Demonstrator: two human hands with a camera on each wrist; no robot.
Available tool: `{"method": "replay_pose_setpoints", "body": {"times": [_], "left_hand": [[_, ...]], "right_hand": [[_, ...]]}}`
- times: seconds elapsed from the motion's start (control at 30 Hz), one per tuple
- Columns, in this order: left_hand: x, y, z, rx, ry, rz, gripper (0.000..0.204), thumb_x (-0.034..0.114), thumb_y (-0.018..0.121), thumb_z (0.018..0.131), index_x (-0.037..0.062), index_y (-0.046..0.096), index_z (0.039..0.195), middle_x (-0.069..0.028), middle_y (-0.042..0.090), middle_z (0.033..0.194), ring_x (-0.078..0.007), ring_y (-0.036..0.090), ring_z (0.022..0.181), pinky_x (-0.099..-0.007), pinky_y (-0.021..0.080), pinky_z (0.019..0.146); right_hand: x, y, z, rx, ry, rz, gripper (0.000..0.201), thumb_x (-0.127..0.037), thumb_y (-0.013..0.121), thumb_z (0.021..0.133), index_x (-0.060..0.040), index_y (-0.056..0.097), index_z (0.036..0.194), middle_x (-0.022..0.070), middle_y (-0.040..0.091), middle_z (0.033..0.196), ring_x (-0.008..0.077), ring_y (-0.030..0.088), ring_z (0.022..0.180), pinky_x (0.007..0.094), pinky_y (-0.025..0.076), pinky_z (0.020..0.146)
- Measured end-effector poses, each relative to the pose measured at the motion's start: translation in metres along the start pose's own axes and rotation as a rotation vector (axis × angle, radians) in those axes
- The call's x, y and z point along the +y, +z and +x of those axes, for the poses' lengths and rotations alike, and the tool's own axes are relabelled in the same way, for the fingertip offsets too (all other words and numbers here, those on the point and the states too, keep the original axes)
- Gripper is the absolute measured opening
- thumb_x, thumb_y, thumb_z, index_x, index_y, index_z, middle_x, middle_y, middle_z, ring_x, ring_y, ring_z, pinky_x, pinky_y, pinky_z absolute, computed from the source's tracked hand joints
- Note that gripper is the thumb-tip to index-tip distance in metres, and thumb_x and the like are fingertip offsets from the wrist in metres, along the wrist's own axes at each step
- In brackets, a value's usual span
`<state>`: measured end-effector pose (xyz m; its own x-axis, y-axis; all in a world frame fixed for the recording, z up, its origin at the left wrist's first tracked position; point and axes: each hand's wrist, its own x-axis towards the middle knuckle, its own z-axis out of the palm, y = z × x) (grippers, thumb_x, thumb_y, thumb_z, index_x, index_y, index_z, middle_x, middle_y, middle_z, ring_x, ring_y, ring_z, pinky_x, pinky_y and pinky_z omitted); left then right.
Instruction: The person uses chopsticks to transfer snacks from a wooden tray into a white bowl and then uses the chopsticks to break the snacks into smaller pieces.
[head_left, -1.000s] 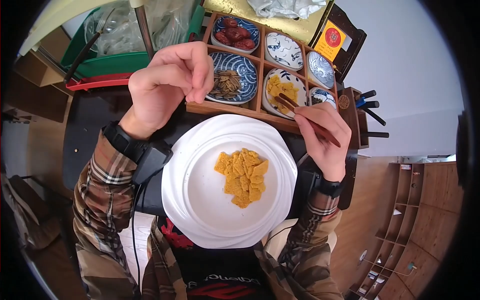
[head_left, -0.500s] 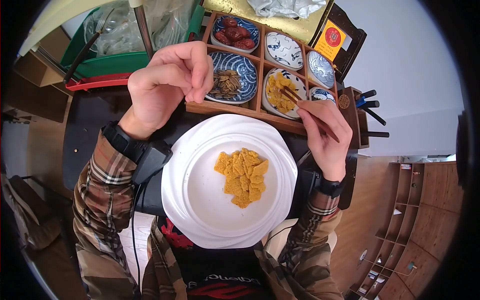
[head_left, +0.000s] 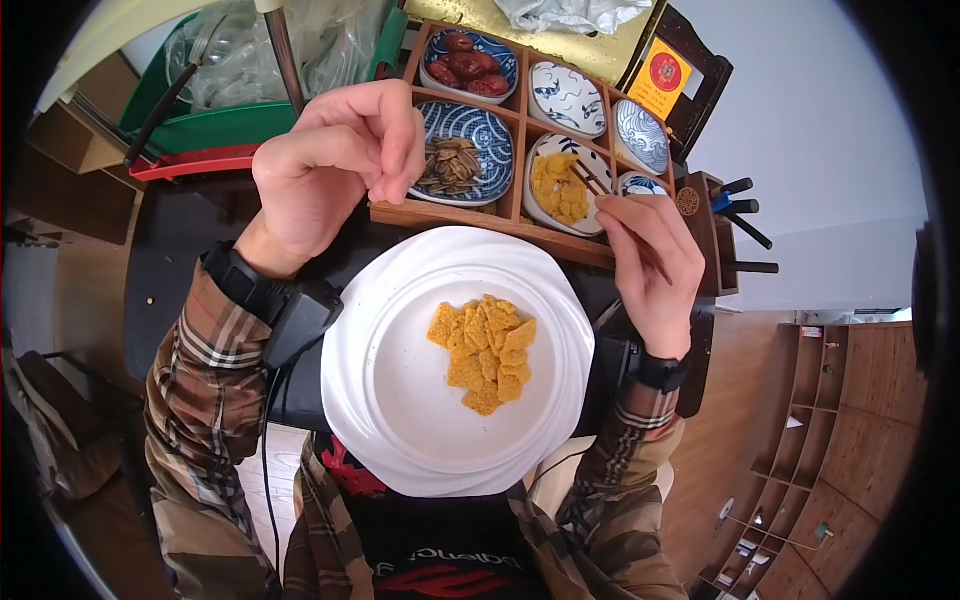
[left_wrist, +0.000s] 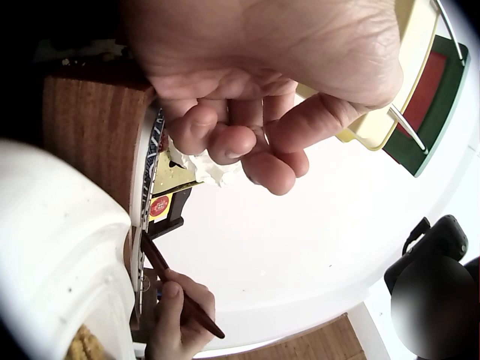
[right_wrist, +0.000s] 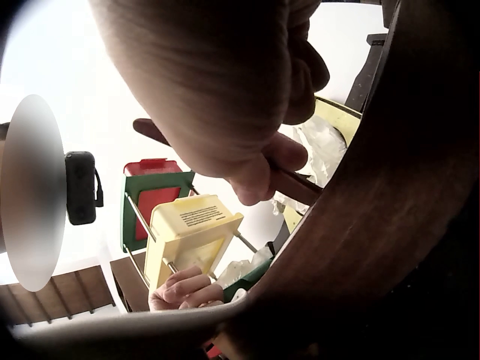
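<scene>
My right hand [head_left: 652,265] holds slim brown wooden tongs [head_left: 655,262] between thumb and fingers. Their tips reach into a blue-and-white bowl [head_left: 545,147] of soft-looking yellow pieces [head_left: 560,188] in the divided wooden box. My left hand [head_left: 335,165] hovers near the box's left front corner, fingers loosely curled and nothing in them; the left wrist view shows its fingertips [left_wrist: 274,176] close to the thumb. Below both hands, a white plate [head_left: 350,390] carries a cluster of orange-yellow crisps [head_left: 482,350].
Other bowls in the wooden box [head_left: 450,217] hold red dates [head_left: 468,68] and striped seeds [head_left: 452,165]. A green basket [head_left: 220,135] with plastic bags stands at the back left. Beside the box, a small wooden holder [head_left: 705,240] has black-handled tools. Crumpled white plastic [head_left: 570,14] lies behind.
The tongs' tips have shifted up and to the right within the bowl of yellow pieces, the right hand turning slightly with them. The left hand and the plate have barely moved.
</scene>
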<state>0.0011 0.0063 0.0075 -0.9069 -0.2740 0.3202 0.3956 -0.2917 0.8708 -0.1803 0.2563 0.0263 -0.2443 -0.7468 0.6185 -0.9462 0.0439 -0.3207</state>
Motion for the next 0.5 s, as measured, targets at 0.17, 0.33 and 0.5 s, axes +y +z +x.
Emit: {"method": "replay_pose_setpoints", "body": {"times": [0.17, 0.33, 0.5], "left_hand": [[-0.0001, 0.0005, -0.001, 0.002, 0.005, 0.001, 0.006, 0.014, 0.048, 0.072, 0.008, 0.048, 0.071, -0.0056, 0.052, 0.064, -0.0134, 0.044, 0.059, -0.0251, 0.036, 0.057], [0.0001, 0.0011, -0.0002, 0.0, 0.008, 0.004, 0.007, 0.014, 0.048, 0.073, 0.008, 0.047, 0.071, -0.0056, 0.052, 0.063, -0.0136, 0.044, 0.059, -0.0254, 0.035, 0.057], [0.0004, 0.0003, -0.0004, 0.006, -0.003, 0.02, 0.007, 0.015, 0.048, 0.072, 0.0079, 0.047, 0.071, -0.0056, 0.052, 0.063, -0.0136, 0.044, 0.059, -0.0256, 0.036, 0.057]], "right_hand": [[-0.0041, 0.0004, -0.0016, 0.0, 0.125, 0.076, 0.016, 0.006, 0.072, 0.085, -0.0015, 0.071, 0.099, 0.0082, 0.069, 0.092, 0.0187, 0.066, 0.074, 0.0261, 0.052, 0.063], [-0.0066, -0.0019, -0.0029, 0.039, 0.19, 0.164, 0.016, 0.007, 0.073, 0.083, -0.0014, 0.071, 0.097, 0.0082, 0.068, 0.09, 0.019, 0.066, 0.073, 0.0257, 0.053, 0.063], [-0.0042, -0.0009, -0.0012, -0.023, 0.064, 0.099, 0.016, 0.004, 0.075, 0.081, -0.0031, 0.072, 0.095, 0.0074, 0.067, 0.088, 0.0204, 0.068, 0.073, 0.0274, 0.054, 0.063]]}}
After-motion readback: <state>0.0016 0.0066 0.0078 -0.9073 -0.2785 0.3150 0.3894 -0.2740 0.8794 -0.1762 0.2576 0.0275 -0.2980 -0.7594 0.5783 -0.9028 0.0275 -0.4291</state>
